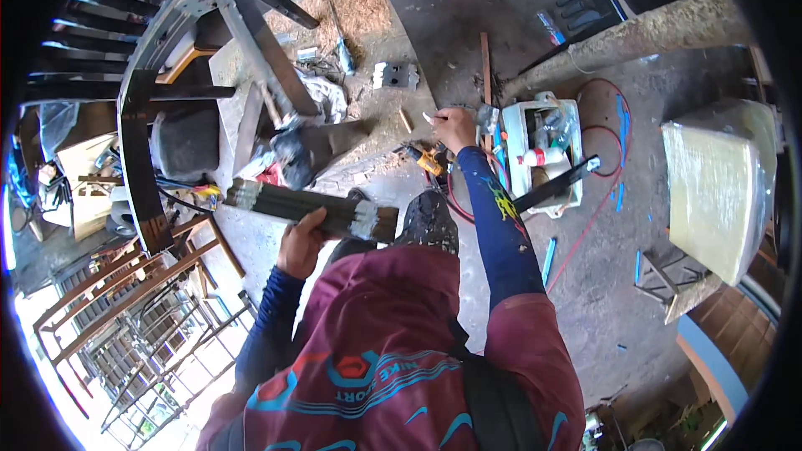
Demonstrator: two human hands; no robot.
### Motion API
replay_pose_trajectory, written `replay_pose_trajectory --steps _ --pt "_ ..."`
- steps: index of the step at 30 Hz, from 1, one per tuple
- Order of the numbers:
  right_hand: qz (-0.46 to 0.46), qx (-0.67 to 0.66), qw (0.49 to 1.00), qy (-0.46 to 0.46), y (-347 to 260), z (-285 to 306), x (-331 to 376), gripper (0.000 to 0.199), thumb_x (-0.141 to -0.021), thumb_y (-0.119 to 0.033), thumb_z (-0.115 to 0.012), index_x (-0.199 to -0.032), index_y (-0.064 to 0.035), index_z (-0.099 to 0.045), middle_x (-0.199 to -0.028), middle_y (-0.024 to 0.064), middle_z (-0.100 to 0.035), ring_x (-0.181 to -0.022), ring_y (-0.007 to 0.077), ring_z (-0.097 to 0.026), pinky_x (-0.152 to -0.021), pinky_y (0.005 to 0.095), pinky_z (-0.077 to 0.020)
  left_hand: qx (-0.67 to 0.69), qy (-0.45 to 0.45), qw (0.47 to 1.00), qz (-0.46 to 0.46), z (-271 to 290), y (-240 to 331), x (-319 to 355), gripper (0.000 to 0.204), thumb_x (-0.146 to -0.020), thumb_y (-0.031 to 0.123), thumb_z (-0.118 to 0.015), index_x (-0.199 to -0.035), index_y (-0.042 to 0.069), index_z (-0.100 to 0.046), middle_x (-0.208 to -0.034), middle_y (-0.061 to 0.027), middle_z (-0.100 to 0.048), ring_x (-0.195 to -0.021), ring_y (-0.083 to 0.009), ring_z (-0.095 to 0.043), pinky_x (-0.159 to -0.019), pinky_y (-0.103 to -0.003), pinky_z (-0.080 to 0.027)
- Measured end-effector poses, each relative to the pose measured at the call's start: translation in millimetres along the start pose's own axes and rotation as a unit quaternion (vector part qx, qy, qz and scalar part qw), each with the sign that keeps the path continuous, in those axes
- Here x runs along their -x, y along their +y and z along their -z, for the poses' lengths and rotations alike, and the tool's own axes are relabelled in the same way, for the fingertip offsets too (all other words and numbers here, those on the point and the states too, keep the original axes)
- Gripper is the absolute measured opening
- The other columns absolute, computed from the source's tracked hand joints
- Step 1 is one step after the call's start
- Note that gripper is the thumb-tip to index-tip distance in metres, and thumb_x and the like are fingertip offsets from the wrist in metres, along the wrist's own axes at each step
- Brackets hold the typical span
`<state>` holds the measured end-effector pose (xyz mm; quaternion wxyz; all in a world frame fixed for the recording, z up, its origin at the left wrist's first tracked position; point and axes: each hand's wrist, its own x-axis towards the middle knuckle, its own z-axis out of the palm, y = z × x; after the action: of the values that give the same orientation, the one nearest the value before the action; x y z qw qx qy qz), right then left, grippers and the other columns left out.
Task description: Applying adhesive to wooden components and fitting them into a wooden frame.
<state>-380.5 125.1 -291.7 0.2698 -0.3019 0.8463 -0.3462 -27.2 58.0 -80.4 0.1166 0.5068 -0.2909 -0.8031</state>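
Both hands closed — left [301, 242] bent, right [454, 127] outstretched.

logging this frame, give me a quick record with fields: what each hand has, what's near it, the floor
left hand: left hand grips a bundle of dark rods, held level
right hand: right hand reaches out, a small pale object in its fingers
near right hand: white crate holding bottles; yellow power tool
floor: concrete floor with sawdust pile and red cable
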Motion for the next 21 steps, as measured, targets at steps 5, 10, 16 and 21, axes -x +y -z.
replay_pose_trajectory --steps 5,10,16,21 --pt "-0.057 0.084 0.994 -0.048 -24.7 1.0 -26.5 0.021 -0.075 -0.027 -0.074 -0.084 -0.0078 -0.077 -0.088 0.0200 -0.073 -0.085 0.0389 -0.071 -0.078 0.0473 -0.0569 0.075 0.078 0.994 0.003 8.3 -29.5 34.5 0.033 -0.103 0.022 -0.053 -0.122 -0.004 -0.062 -0.115 -0.0175 -0.072 -0.103 -0.0283 -0.071 -0.094 -0.042 -0.057" --pt "-0.012 0.078 0.996 -0.042 -13.4 -5.2 -41.2 0.016 -0.077 -0.022 -0.071 -0.081 -0.0073 -0.076 -0.086 0.0209 -0.072 -0.085 0.0404 -0.070 -0.077 0.0472 -0.0566 0.137 0.109 0.984 0.022 0.2 -51.5 45.8 0.034 -0.103 0.023 -0.055 -0.122 -0.004 -0.063 -0.113 -0.0171 -0.073 -0.100 -0.0293 -0.072 -0.093 -0.043 -0.058" --pt "0.072 0.070 0.991 -0.087 -5.4 15.7 -29.4 0.021 -0.087 -0.015 -0.063 -0.102 -0.0107 -0.077 -0.102 0.0187 -0.073 -0.096 0.0378 -0.070 -0.084 0.0426 -0.0560 0.171 0.111 0.978 0.033 -20.4 -48.7 44.9 0.037 -0.103 0.027 -0.054 -0.120 -0.004 -0.063 -0.109 -0.0173 -0.073 -0.094 -0.0286 -0.072 -0.090 -0.038 -0.058" --pt "0.116 0.115 0.985 -0.054 -6.5 9.7 -23.1 0.023 -0.080 -0.018 -0.065 -0.099 -0.0113 -0.075 -0.098 0.0184 -0.073 -0.093 0.0370 -0.070 -0.082 0.0466 -0.0552 0.147 0.079 0.985 0.047 -18.4 -36.3 48.6 0.037 -0.101 0.023 -0.056 -0.122 -0.007 -0.061 -0.112 -0.0195 -0.071 -0.097 -0.0293 -0.072 -0.088 -0.039 -0.059"
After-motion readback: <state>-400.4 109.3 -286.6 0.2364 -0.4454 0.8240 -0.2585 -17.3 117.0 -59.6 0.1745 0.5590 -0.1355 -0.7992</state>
